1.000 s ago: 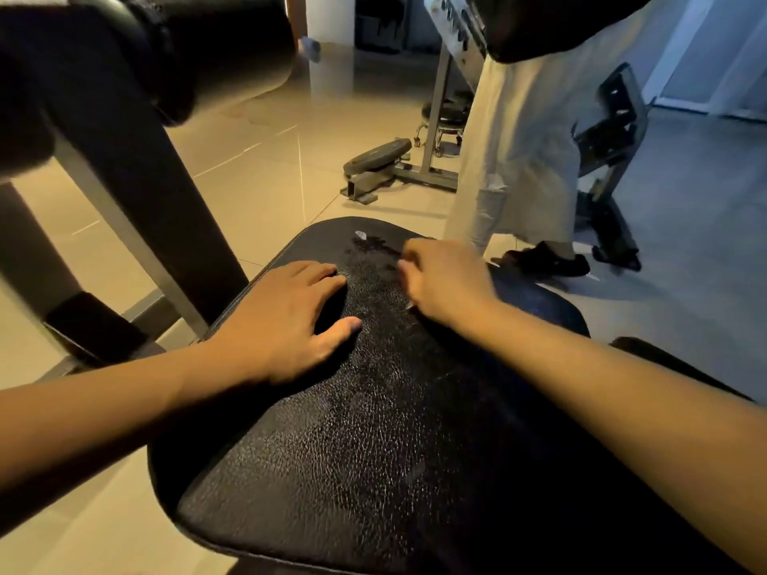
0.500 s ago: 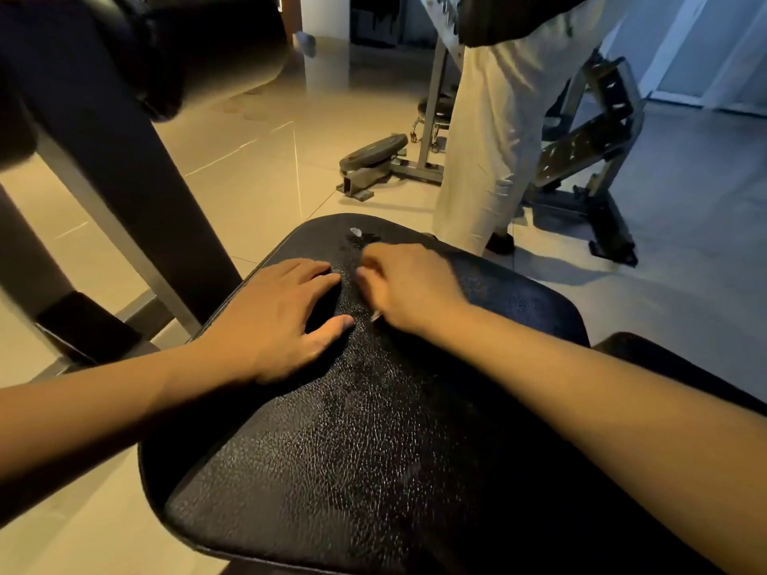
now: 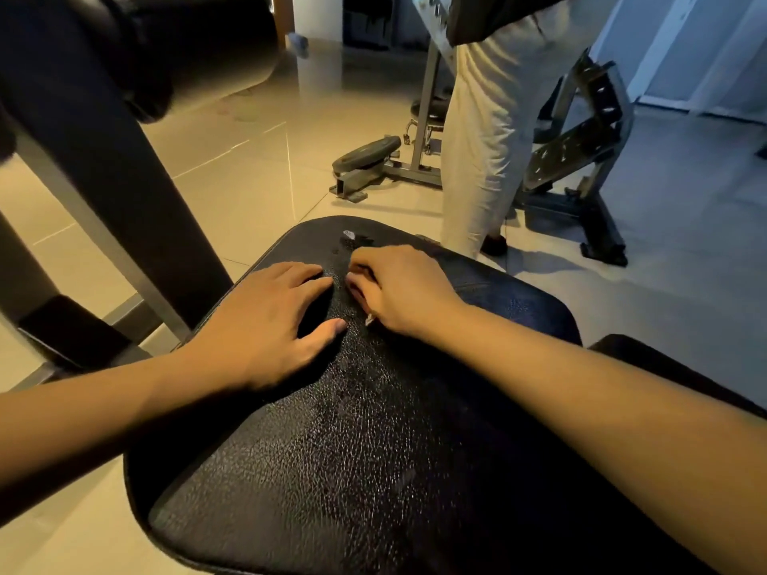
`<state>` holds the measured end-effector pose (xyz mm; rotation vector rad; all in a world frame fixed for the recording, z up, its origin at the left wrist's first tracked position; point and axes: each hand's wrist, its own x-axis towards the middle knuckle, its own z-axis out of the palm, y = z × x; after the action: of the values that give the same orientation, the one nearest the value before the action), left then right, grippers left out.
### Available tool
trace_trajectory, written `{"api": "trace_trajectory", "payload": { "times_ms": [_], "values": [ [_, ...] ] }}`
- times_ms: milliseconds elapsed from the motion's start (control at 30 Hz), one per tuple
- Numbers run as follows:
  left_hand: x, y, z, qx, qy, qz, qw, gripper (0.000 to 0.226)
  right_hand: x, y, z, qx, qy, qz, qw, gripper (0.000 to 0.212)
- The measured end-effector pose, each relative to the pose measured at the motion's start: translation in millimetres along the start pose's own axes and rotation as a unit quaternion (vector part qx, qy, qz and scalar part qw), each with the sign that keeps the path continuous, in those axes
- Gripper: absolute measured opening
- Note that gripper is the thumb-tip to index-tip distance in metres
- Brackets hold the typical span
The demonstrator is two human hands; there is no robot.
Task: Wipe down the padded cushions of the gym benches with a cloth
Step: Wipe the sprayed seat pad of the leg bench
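Note:
A black padded bench cushion (image 3: 373,450) with cracked, shiny leather fills the lower middle of the head view. My left hand (image 3: 265,325) rests flat on its left part, fingers spread. My right hand (image 3: 402,292) lies just to the right of it, fingers curled under, pressing on the pad. A small white tip of cloth (image 3: 369,320) sticks out under its heel; the rest is hidden in the hand. A small pale mark (image 3: 348,233) sits near the cushion's far edge.
A dark machine post (image 3: 103,193) and a black roller pad (image 3: 199,47) stand close at left. A person in pale trousers (image 3: 485,130) stands just beyond the cushion, beside a metal bench frame (image 3: 581,147). A weight plate (image 3: 367,153) lies on the tiled floor. Another dark pad (image 3: 664,367) adjoins at right.
My right hand has slid left across the cushion, closer to my left hand, which stayed put. The person behind has stepped to the left.

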<state>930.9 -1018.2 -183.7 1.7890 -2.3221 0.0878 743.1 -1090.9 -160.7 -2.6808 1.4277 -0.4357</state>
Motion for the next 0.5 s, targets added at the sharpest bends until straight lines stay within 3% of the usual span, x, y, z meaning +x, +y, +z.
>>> {"api": "trace_trajectory", "payload": {
  "times_ms": [67, 200, 267, 333, 500],
  "values": [
    [0.6, 0.1, -0.8, 0.001, 0.0, 0.003, 1.0, 0.083, 2.0, 12.8, -1.0, -0.001, 0.004, -0.008, 1.0, 0.023],
    [-1.5, 2.1, 0.6, 0.001, 0.003, 0.006, 1.0, 0.076, 5.5, 96.1, -17.3, -0.057, 0.052, 0.216, 0.973, 0.027],
    [-2.1, 2.0, 0.0, 0.001, 0.005, 0.006, 1.0, 0.075, 4.2, 105.9, -17.9, -0.096, 0.053, 0.264, 0.958, 0.028],
    [-1.8, 2.5, -1.0, 0.002, 0.005, 0.005, 1.0, 0.075, 5.1, 76.8, -12.4, -0.093, 0.05, 0.221, 0.969, 0.026],
    [-0.1, -0.1, -0.2, -0.001, -0.007, 0.001, 1.0, 0.081, 0.2, -1.9, 0.2, 0.0, 0.005, -0.01, 1.0, 0.025]
  ]
}}
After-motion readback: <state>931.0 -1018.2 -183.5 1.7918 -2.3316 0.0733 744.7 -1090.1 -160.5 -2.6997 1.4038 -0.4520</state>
